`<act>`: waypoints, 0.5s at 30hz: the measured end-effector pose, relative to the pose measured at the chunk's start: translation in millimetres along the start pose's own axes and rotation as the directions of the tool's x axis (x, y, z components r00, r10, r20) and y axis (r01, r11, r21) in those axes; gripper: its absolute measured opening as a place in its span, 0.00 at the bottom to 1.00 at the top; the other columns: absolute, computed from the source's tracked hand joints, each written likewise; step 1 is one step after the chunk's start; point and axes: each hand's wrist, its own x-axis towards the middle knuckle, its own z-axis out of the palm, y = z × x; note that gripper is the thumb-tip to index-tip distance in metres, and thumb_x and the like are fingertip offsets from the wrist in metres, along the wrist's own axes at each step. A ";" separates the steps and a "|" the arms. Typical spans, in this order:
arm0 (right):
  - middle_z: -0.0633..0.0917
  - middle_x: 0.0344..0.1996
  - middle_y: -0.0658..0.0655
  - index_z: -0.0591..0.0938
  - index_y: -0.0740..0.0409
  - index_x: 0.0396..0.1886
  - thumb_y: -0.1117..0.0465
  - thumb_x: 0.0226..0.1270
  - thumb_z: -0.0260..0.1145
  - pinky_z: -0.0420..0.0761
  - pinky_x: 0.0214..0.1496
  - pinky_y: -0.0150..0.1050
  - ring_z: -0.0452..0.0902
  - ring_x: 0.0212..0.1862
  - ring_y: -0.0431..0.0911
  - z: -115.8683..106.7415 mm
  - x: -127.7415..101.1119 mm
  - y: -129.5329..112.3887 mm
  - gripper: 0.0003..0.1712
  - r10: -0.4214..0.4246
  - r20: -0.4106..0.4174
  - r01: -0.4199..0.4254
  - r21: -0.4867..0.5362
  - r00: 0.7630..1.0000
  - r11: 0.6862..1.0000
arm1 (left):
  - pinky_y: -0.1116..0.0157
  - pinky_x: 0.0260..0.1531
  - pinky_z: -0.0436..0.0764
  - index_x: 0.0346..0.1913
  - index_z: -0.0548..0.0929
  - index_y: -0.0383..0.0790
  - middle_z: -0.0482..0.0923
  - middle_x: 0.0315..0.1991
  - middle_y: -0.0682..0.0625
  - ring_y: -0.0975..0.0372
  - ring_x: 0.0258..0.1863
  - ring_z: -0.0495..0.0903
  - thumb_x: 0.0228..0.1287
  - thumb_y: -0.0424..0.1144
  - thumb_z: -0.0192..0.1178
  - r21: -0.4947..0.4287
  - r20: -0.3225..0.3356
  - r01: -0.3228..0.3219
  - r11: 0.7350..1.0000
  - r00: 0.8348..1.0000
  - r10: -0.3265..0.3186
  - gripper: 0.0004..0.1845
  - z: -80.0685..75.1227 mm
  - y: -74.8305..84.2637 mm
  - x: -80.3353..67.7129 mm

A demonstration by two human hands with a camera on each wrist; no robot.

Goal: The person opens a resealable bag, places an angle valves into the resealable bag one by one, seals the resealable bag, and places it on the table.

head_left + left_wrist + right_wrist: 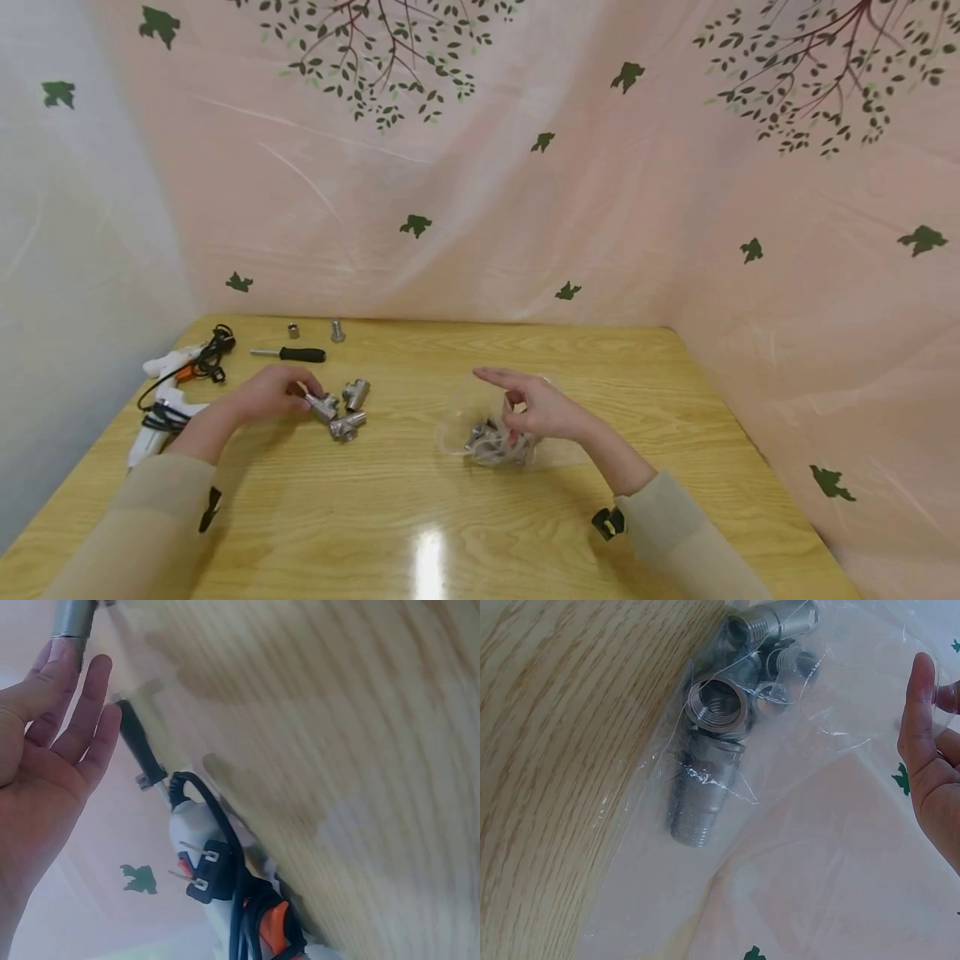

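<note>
We are pinching a metal fitting [323, 407] in our left grip [272, 392]; a second fitting [356, 395] is lying at its two o'clock, a third fitting [347, 427] at its four, a screwdriver [302, 355] at its eleven. At the held fitting's three o'clock, our right grip [549, 408] is pinching a clear bag [840, 727]; the bag is resting on the bench [637, 375], holding more fittings [705, 776].

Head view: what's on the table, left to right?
White corded tool → screwdriver → right-hand small fitting at the back → rearmost tee fitting → clear bag of fittings. Overlapping items left out.
</note>
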 end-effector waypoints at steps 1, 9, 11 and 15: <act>0.54 0.73 0.58 0.57 0.53 0.74 0.76 0.63 0.53 0.81 0.29 0.54 0.81 0.24 0.60 0.0 0.0 0.1 0.39 0.002 -0.002 -0.002 0.002 1.000 1.000 | 0.58 0.40 0.80 0.41 0.83 0.41 0.82 0.41 0.47 0.58 0.39 0.81 0.57 0.28 0.64 -0.008 -0.008 -0.005 1.000 1.000 0.005 0.09 -0.7 1.5 0.2; 0.54 0.74 0.57 0.57 0.50 0.74 0.76 0.63 0.53 0.81 0.30 0.53 0.80 0.24 0.60 -0.2 -1.0 -1.3 0.41 0.003 -0.002 -0.003 0.002 1.000 1.000 | 0.65 0.33 0.79 0.44 0.81 0.36 0.81 0.41 0.45 0.59 0.36 0.81 0.60 0.32 0.63 -0.007 -0.079 0.004 1.000 0.997 -0.004 0.10 -3.0 14.4 1.6; 0.54 0.74 0.57 0.57 0.49 0.74 0.76 0.63 0.53 0.81 0.30 0.53 0.80 0.24 0.60 -0.4 -1.0 -1.6 0.40 0.003 -0.002 -0.003 0.000 1.000 1.000 | 0.66 0.32 0.79 0.44 0.81 0.36 0.81 0.40 0.45 0.59 0.36 0.81 0.60 0.32 0.63 -0.006 -0.111 0.003 1.000 0.994 -0.004 0.10 -3.4 18.3 1.5; 0.54 0.73 0.58 0.57 0.49 0.74 0.76 0.64 0.52 0.82 0.30 0.52 0.80 0.24 0.59 -0.1 -0.4 -1.3 0.40 0.002 -0.004 -0.002 -0.005 1.000 1.000 | 0.67 0.31 0.80 0.44 0.82 0.39 0.81 0.38 0.48 0.62 0.34 0.81 0.60 0.34 0.64 -0.013 -0.158 -0.009 1.000 0.987 0.007 0.09 -4.3 27.7 1.2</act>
